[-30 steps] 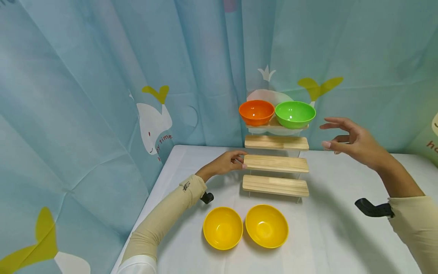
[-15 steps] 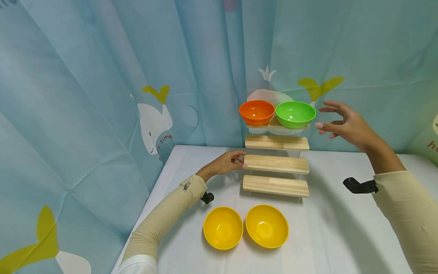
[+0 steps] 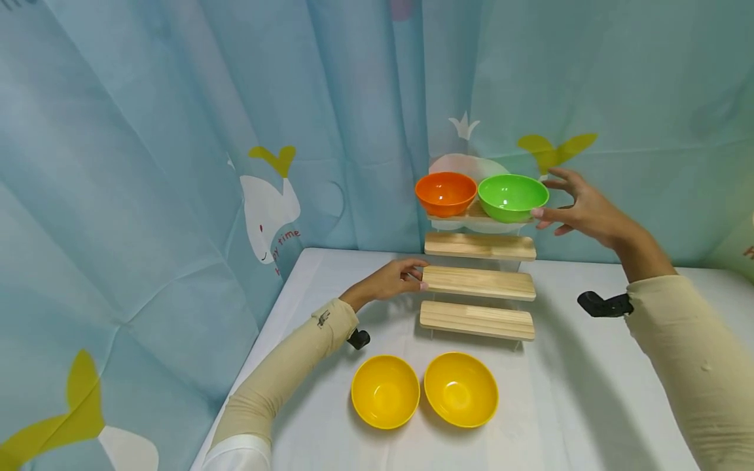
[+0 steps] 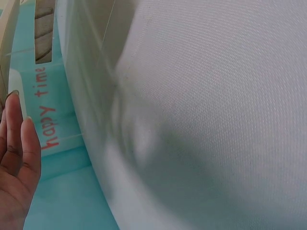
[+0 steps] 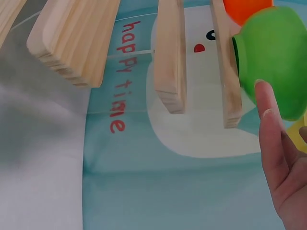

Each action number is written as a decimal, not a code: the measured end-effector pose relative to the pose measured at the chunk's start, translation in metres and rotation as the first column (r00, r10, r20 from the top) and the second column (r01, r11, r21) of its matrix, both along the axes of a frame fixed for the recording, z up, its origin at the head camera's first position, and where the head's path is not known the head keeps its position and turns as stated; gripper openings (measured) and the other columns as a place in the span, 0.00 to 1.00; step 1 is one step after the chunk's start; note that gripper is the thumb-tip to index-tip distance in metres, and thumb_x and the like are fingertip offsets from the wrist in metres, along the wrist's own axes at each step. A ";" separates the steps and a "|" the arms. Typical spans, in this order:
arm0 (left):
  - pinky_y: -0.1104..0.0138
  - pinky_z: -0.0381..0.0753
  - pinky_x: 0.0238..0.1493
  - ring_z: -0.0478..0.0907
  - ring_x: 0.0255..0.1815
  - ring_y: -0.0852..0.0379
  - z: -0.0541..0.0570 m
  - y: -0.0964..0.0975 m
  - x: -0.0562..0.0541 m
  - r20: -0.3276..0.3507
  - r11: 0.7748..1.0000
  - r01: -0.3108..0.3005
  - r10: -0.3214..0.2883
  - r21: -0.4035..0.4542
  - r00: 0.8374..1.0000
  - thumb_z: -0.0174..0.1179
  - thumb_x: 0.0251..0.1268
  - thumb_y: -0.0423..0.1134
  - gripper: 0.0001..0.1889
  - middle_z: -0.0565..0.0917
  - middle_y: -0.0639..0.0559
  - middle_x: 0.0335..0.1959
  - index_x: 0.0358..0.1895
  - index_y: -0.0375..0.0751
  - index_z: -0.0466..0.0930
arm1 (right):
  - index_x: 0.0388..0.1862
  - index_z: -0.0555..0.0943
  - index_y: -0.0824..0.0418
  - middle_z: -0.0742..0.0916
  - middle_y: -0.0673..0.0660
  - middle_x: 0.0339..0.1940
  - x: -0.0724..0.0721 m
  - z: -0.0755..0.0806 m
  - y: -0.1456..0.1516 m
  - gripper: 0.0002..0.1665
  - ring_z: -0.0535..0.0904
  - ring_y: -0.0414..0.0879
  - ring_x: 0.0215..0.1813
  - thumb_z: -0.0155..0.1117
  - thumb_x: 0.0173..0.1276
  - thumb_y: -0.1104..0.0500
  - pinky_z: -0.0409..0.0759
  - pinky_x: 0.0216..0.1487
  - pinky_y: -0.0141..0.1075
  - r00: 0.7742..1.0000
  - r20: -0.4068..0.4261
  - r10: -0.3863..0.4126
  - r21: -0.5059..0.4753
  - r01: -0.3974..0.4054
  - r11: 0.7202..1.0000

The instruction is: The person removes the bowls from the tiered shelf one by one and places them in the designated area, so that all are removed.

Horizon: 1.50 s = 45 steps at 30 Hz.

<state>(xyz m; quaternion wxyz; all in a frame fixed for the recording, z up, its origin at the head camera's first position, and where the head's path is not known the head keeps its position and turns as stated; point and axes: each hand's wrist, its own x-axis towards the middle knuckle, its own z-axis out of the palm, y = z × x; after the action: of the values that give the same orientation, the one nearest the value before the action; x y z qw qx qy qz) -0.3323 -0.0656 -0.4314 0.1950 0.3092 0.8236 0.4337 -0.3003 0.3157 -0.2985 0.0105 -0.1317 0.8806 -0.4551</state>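
Observation:
A green bowl sits on the top tier of a stepped wooden shelf, right of an orange bowl. My right hand is at the green bowl's right side, thumb toward its front and fingers spread near the rim. In the right wrist view, a fingertip overlaps the green bowl's wall. My left hand grips the left end of the shelf's second tier from the bottom, thumb in front. The left wrist view shows only part of that hand beside the wood.
Two yellow bowls stand side by side on the white tabletop, in front of the shelf. A light blue curtain with whale prints hangs behind and at the left. The shelf's three lower tiers hold no bowls.
My right hand has moved left and slightly up to the green bowl's side. The left hand stays at the shelf's end, and the bowls have kept their places.

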 end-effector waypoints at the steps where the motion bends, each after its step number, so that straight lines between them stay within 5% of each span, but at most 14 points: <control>1: 0.67 0.82 0.53 0.80 0.58 0.49 0.000 0.000 0.000 -0.002 1.000 0.000 0.000 -0.001 1.000 0.63 0.72 0.42 0.30 0.80 0.42 0.60 0.73 0.43 0.68 | 0.84 0.35 0.52 0.51 0.68 0.83 -0.001 0.000 -0.001 0.56 0.86 0.31 0.36 0.63 0.74 0.56 0.85 0.36 0.33 1.000 0.005 0.002 0.001 -0.002 1.000; 23: 0.68 0.82 0.52 0.81 0.55 0.51 -0.001 0.000 0.001 -0.007 1.000 0.000 0.000 0.001 1.000 0.63 0.72 0.42 0.29 0.79 0.42 0.60 0.73 0.43 0.68 | 0.84 0.31 0.54 0.46 0.74 0.81 -0.016 -0.003 -0.020 0.62 0.88 0.38 0.35 0.66 0.72 0.52 0.84 0.36 0.35 0.999 0.047 0.014 -0.008 -0.014 1.000; 29: 0.67 0.82 0.53 0.80 0.57 0.50 0.000 0.000 0.002 -0.003 1.000 0.005 -0.005 0.011 1.000 0.63 0.72 0.42 0.30 0.78 0.42 0.63 0.74 0.43 0.68 | 0.84 0.31 0.56 0.61 0.76 0.75 -0.015 -0.001 -0.021 0.62 0.88 0.38 0.36 0.66 0.71 0.51 0.85 0.36 0.36 0.999 0.043 0.010 0.011 -0.010 1.000; 35: 0.66 0.82 0.53 0.80 0.56 0.50 0.000 0.001 0.004 0.007 1.000 0.016 -0.016 0.020 1.000 0.63 0.72 0.42 0.29 0.78 0.42 0.62 0.74 0.43 0.68 | 0.84 0.33 0.55 0.88 0.59 0.45 -0.014 -0.001 -0.019 0.63 0.88 0.37 0.36 0.68 0.70 0.50 0.85 0.38 0.38 0.998 0.056 -0.024 0.051 0.021 0.998; 38: 0.67 0.82 0.52 0.81 0.55 0.51 0.001 0.001 0.004 0.006 1.000 0.009 -0.010 0.018 1.000 0.63 0.72 0.43 0.30 0.79 0.43 0.60 0.74 0.44 0.68 | 0.84 0.34 0.55 0.89 0.52 0.39 -0.015 0.000 -0.019 0.63 0.88 0.37 0.37 0.69 0.69 0.49 0.85 0.39 0.38 0.997 0.065 -0.031 0.061 0.027 0.998; 45: 0.66 0.82 0.52 0.80 0.56 0.51 0.003 -0.002 0.007 0.013 1.000 0.002 -0.002 0.012 1.000 0.63 0.72 0.43 0.30 0.80 0.43 0.58 0.74 0.45 0.67 | 0.84 0.36 0.55 0.90 0.52 0.38 -0.016 -0.002 -0.021 0.62 0.88 0.38 0.37 0.69 0.69 0.51 0.85 0.38 0.37 0.997 0.076 -0.029 0.039 0.026 0.999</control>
<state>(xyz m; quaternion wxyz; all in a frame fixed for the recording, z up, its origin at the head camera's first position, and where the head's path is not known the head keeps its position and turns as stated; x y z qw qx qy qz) -0.3255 -0.0677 -0.4284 0.1989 0.3084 0.8194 0.4403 -0.3161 0.2946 -0.3005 0.0406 -0.1019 0.8896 -0.4433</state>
